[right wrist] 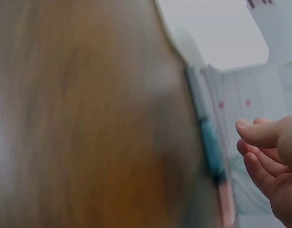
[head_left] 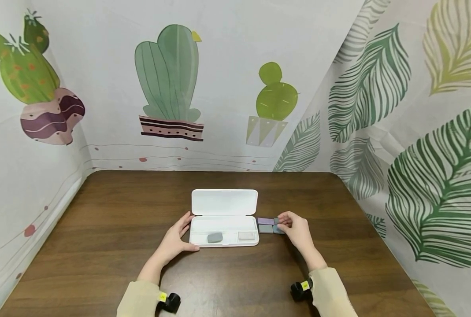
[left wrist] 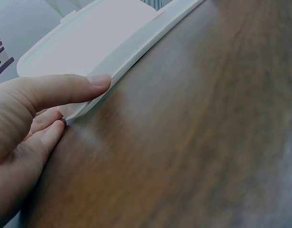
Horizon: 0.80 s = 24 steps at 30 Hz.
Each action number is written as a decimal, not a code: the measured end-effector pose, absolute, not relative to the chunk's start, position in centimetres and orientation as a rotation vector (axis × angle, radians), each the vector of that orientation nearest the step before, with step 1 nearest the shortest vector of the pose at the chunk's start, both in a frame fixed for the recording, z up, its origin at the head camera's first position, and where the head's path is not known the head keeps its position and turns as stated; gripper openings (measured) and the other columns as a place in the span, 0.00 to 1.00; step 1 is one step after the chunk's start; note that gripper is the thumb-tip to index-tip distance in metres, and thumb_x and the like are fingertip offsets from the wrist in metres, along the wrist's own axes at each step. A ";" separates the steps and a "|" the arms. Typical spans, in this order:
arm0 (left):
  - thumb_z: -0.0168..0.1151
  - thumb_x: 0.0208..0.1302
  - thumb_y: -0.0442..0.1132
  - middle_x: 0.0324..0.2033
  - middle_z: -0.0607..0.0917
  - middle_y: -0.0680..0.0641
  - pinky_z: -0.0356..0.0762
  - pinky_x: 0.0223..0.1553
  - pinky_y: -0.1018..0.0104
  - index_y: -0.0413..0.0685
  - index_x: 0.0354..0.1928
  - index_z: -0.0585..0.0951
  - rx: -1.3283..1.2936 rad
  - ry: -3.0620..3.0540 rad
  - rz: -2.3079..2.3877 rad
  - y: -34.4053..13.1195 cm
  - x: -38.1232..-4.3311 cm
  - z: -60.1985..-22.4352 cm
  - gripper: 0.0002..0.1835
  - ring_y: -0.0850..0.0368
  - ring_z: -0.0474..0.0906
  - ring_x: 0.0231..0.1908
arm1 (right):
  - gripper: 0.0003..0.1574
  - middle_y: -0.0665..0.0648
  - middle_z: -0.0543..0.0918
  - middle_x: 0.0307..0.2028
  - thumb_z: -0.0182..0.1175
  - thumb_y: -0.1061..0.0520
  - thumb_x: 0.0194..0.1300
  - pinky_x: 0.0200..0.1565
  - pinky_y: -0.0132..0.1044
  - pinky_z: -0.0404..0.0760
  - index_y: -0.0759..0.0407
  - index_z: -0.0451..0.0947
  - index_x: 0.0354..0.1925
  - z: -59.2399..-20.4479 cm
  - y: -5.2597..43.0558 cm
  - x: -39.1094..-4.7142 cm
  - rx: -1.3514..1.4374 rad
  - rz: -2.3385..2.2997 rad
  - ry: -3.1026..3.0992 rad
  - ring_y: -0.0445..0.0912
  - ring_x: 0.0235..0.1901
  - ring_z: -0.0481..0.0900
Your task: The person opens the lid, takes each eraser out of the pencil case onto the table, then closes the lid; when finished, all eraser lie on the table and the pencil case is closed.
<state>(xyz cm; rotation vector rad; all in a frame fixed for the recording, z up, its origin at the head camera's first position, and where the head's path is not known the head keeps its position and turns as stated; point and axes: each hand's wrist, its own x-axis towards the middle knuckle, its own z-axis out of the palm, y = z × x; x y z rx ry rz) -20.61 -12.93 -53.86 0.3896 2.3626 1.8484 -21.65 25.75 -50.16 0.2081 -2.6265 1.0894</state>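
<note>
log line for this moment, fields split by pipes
left hand: grips white case, left end | right hand: at flat blocks | case: open, gray block and pale block inside

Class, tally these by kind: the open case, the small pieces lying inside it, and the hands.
White case: 1
Pieces inside, grey piece and whitish piece: 2
Hands, left hand and right hand: 2
Total: 5

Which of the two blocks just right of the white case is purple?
The upper block in the head view; the lower block is grey.
</note>
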 end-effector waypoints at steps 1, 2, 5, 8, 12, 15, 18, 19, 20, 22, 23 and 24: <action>0.80 0.35 0.25 0.70 0.63 0.29 0.62 0.71 0.54 0.30 0.74 0.51 0.389 2.364 1.850 -12.9 -20.6 -53.8 0.63 0.36 0.60 0.70 | 0.12 0.57 0.87 0.30 0.72 0.70 0.51 0.34 0.32 0.86 0.65 0.83 0.36 -49.9 25.2 -21.7 0.226 1.089 -2.622 0.48 0.31 0.84; 0.80 0.35 0.25 0.70 0.63 0.29 0.62 0.71 0.54 0.30 0.74 0.51 0.389 2.364 1.851 -13.0 -20.6 -53.8 0.63 0.36 0.60 0.70 | 0.12 0.57 0.87 0.30 0.71 0.69 0.51 0.35 0.33 0.86 0.65 0.83 0.37 -49.7 24.6 -21.7 0.246 1.095 -2.617 0.48 0.31 0.84; 0.80 0.35 0.26 0.70 0.63 0.29 0.63 0.70 0.54 0.30 0.74 0.50 0.398 2.368 1.847 -13.0 -20.6 -53.9 0.63 0.36 0.60 0.70 | 0.12 0.57 0.87 0.31 0.71 0.70 0.51 0.36 0.37 0.88 0.65 0.82 0.37 -49.2 22.6 -21.6 0.309 1.113 -2.597 0.49 0.32 0.85; 0.80 0.36 0.26 0.70 0.63 0.29 0.63 0.70 0.54 0.30 0.74 0.50 0.402 2.365 1.849 -13.0 -20.6 -53.9 0.63 0.36 0.60 0.70 | 0.13 0.57 0.87 0.31 0.71 0.70 0.51 0.37 0.39 0.88 0.63 0.82 0.37 -48.8 20.5 -21.4 0.357 1.153 -2.583 0.48 0.32 0.85; 0.81 0.36 0.26 0.70 0.63 0.30 0.63 0.70 0.54 0.32 0.74 0.51 0.390 2.362 1.847 -13.1 -20.7 -54.0 0.63 0.37 0.61 0.70 | 0.13 0.55 0.87 0.33 0.72 0.68 0.51 0.40 0.39 0.89 0.61 0.82 0.37 -48.8 17.9 -21.0 0.439 1.153 -2.603 0.48 0.34 0.85; 0.81 0.36 0.27 0.70 0.63 0.30 0.63 0.70 0.54 0.32 0.74 0.51 0.395 2.365 1.845 -13.1 -20.7 -54.0 0.63 0.37 0.61 0.70 | 0.13 0.56 0.87 0.36 0.71 0.66 0.53 0.43 0.40 0.88 0.61 0.82 0.39 -49.0 16.2 -20.6 0.532 1.114 -2.640 0.48 0.37 0.86; 0.81 0.36 0.26 0.70 0.63 0.29 0.63 0.71 0.54 0.31 0.74 0.51 0.402 2.365 1.851 -13.1 -20.7 -54.0 0.63 0.37 0.61 0.70 | 0.13 0.57 0.87 0.39 0.70 0.64 0.56 0.45 0.42 0.88 0.62 0.82 0.41 -49.2 14.8 -20.1 0.633 1.092 -2.680 0.50 0.40 0.86; 0.81 0.36 0.26 0.70 0.63 0.29 0.63 0.71 0.54 0.31 0.74 0.51 0.405 2.366 1.852 -13.1 -20.7 -54.0 0.63 0.37 0.60 0.70 | 0.13 0.58 0.87 0.40 0.69 0.64 0.57 0.45 0.42 0.88 0.62 0.82 0.42 -49.2 14.4 -19.9 0.662 1.084 -2.693 0.51 0.40 0.86; 0.81 0.36 0.26 0.70 0.63 0.29 0.63 0.70 0.54 0.31 0.74 0.51 0.409 2.369 1.851 -13.1 -20.7 -54.0 0.63 0.37 0.60 0.70 | 0.13 0.58 0.87 0.41 0.69 0.64 0.57 0.46 0.43 0.88 0.62 0.82 0.43 -49.2 14.0 -19.7 0.680 1.086 -2.707 0.51 0.41 0.85; 0.81 0.36 0.26 0.70 0.63 0.29 0.63 0.70 0.54 0.31 0.74 0.51 0.407 2.367 1.854 -13.0 -20.7 -54.1 0.63 0.36 0.60 0.70 | 0.13 0.58 0.87 0.42 0.68 0.63 0.59 0.46 0.44 0.88 0.61 0.82 0.44 -49.2 13.3 -19.5 0.724 1.073 -2.726 0.52 0.43 0.85; 0.81 0.35 0.26 0.70 0.63 0.29 0.63 0.70 0.54 0.31 0.74 0.51 0.405 2.362 1.860 -13.0 -20.7 -54.1 0.63 0.36 0.60 0.70 | 0.13 0.57 0.87 0.43 0.68 0.63 0.59 0.47 0.44 0.87 0.61 0.82 0.45 -49.3 12.9 -19.4 0.745 1.069 -2.733 0.52 0.43 0.85; 0.81 0.36 0.26 0.70 0.63 0.29 0.63 0.70 0.54 0.31 0.74 0.51 0.403 2.362 1.857 -13.0 -20.7 -54.1 0.63 0.36 0.60 0.70 | 0.14 0.57 0.87 0.43 0.68 0.62 0.59 0.47 0.44 0.87 0.60 0.82 0.45 -49.3 12.6 -19.2 0.761 1.062 -2.742 0.51 0.43 0.85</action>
